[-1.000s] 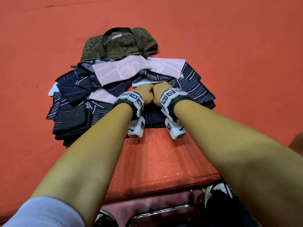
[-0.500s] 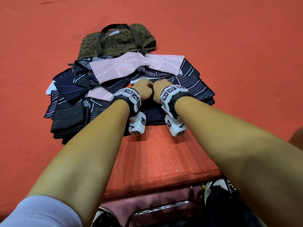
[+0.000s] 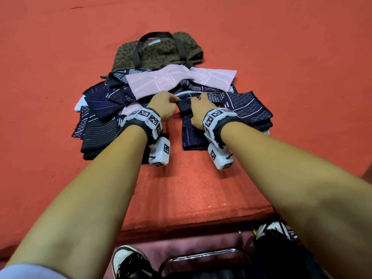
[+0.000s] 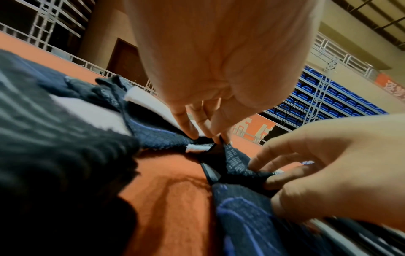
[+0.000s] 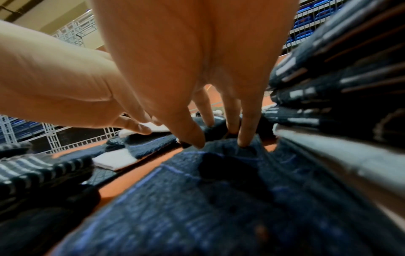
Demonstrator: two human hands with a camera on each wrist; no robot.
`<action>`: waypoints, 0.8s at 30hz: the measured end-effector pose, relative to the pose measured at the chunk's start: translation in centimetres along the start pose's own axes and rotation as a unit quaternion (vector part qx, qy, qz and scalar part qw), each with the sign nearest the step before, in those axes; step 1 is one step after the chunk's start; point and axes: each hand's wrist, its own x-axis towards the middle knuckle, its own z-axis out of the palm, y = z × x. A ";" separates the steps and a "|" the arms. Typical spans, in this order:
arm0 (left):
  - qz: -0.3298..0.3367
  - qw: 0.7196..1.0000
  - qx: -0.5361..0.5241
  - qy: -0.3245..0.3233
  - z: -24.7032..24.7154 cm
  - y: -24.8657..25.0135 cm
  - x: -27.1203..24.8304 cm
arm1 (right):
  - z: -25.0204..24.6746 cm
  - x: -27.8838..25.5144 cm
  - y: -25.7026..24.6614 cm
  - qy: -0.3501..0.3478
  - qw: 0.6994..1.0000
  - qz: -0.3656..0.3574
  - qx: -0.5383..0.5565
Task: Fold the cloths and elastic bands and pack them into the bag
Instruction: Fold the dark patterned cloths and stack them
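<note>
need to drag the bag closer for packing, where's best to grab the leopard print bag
Take the leopard print bag by its dark webbing handles, coming from above at the far end. The straps arch up in a free loop there, while the near edge lies tucked under the pink cloth and the navy pile, so a pull from the near side would likely drag those along.

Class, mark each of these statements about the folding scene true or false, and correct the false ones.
1. The bag lies beyond the pile of cloths. True.
2. Both hands are on the pink cloth. False: the left hand and right hand pinch the navy cloth nearer the person.
3. The pink cloth lies on top of the pile. True.
4. The surface under the cloths is blue. False: it is orange-red.
5. The bag has dark handles. True.
</note>
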 end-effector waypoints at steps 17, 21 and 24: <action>-0.019 0.994 -0.060 0.086 -1.5 -3.7 -4.8 | -0.5 -5.2 -3.3 0.058 0.992 -0.107 0.033; -0.012 0.994 -0.060 0.087 -0.2 -4.4 -5.9 | 0.8 -6.8 -3.1 0.050 0.991 -0.115 0.038; -0.012 0.995 -0.050 0.082 0.8 -4.7 -6.0 | 1.7 -7.7 -3.1 0.043 0.991 -0.119 0.032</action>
